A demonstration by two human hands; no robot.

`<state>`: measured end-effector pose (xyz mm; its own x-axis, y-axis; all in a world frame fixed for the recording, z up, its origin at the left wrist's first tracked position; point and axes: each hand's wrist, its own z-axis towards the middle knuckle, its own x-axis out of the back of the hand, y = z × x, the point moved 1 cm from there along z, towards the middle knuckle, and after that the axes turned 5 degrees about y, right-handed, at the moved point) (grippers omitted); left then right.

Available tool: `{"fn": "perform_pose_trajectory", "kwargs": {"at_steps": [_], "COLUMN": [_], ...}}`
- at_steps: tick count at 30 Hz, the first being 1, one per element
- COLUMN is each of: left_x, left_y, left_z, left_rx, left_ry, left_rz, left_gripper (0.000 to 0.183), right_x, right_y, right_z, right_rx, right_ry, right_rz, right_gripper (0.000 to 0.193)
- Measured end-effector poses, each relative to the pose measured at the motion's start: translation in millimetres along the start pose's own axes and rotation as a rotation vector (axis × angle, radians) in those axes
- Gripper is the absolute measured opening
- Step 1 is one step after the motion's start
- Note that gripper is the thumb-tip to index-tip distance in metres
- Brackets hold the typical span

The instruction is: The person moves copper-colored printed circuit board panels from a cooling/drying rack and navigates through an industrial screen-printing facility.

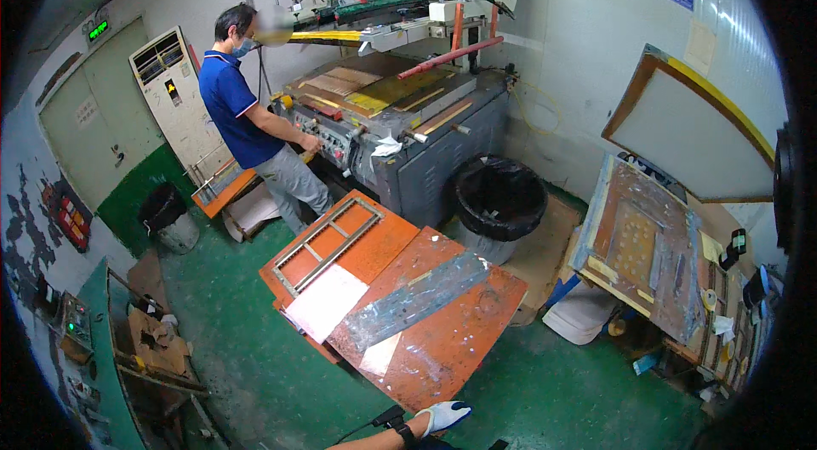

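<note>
The gloved left hand (442, 418) was just beside the orange table (481, 322), its grip impossible to tell. The table, bearing a metal frame (340, 253), stood between it and a grey press (425, 185).

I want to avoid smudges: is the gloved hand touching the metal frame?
Apart. The head view shows a broad stretch of orange table between the gloved hand and the metal frame.
</note>
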<state>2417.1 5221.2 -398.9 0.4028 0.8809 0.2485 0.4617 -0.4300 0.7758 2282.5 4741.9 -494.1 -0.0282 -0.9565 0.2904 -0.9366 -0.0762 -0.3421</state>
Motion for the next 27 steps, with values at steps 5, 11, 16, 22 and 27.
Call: {"fn": "perform_pose_trajectory", "kwargs": {"at_steps": [5,11,16,22,27], "left_x": [2,0,-9,4,-18], "left_y": [3,0,-13,18,8], "left_z": [-3,-8,-3,-29,-22], "left_rx": [-0.03,0.01,-0.044,0.139,0.04], "left_ry": [0.018,0.019,0.016,-0.057,0.02], "left_rz": [0.03,0.045,0.08,0.032,0.05], "left_gripper": [0.056,0.057,0.058,0.056,0.055], "right_x": [1,13,24,0,20], "right_y": [11,55,77,64,89], "right_z": [8,77,80,63,106], "right_rx": [-0.027,0.081,0.915,0.055,0.038], "right_ry": [-0.056,-0.161,-0.191,-0.002,-0.122], "right_rz": [0.084,0.13,-0.482,0.042,0.169], "right_gripper": [0.06,0.057,0.058,0.053,0.043]}}
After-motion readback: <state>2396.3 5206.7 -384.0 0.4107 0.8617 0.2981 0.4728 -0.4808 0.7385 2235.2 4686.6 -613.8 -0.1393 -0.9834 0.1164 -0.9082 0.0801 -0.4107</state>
